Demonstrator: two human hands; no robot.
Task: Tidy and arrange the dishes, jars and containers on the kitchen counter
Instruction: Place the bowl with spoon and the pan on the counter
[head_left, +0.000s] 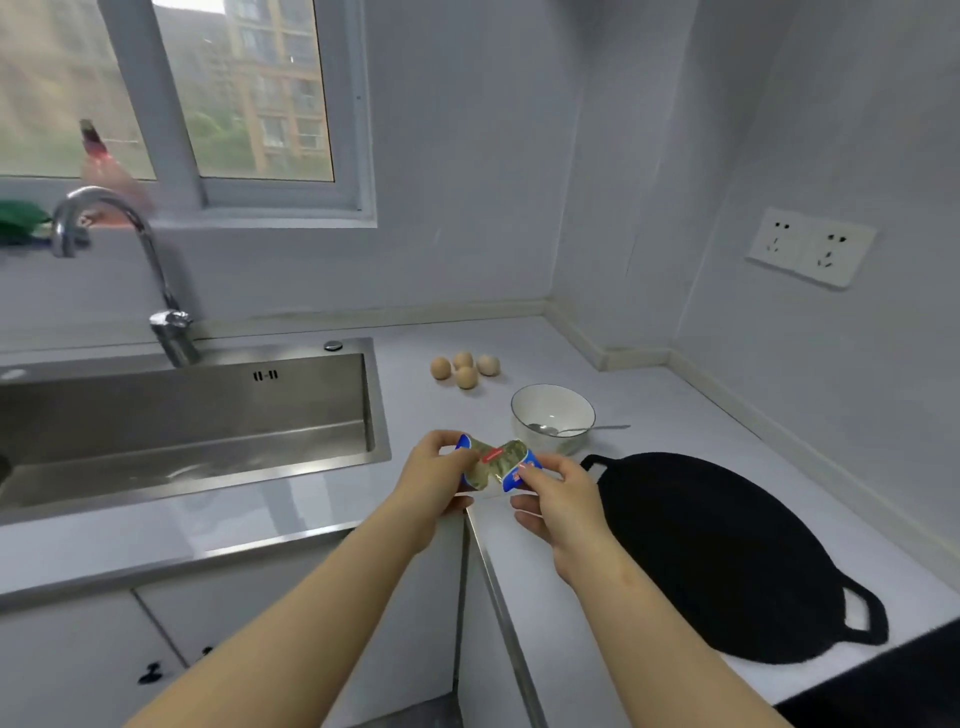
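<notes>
A small crumpled packet (497, 464), blue, gold and red, hangs above the counter's inner corner between both hands. My left hand (434, 480) pinches its left end and my right hand (558, 501) pinches its right end. Just behind the packet stands a white bowl (552, 415) with a metal spoon (576, 429) lying in it, handle pointing right. Several brown eggs (464, 368) lie loose on the white counter (649, 415) behind the bowl.
A flat black pan with two loop handles (727, 551) lies on the counter at right. The steel sink (182, 421) and its tap (156, 291) are at left. A red-topped bottle (101, 156) stands on the window sill. Wall sockets (810, 247) sit at right.
</notes>
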